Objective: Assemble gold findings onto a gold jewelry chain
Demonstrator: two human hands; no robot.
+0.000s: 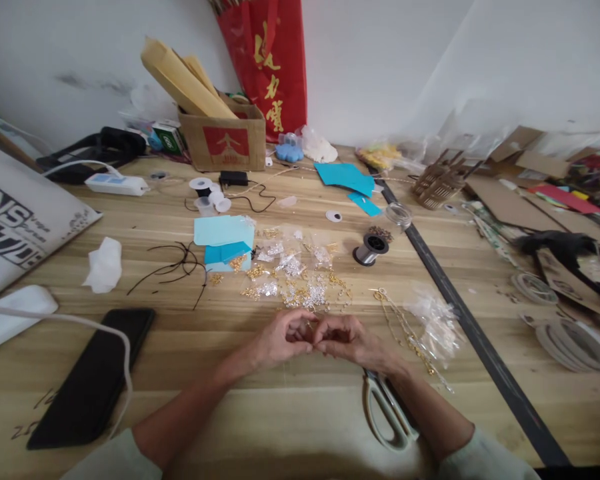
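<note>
On the table (280,427) we have beads (316,292) just beyond our left hand (286,339) and right hand (349,340), scissors (399,427) partly beneath the right one, chains (404,327) rightward, a box (193,143) far behind.

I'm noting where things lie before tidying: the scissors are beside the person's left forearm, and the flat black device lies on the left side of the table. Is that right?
Not quite: the head view shows the scissors beside the right forearm, partly hidden by it. The flat black device does lie on the left side of the table.
</note>
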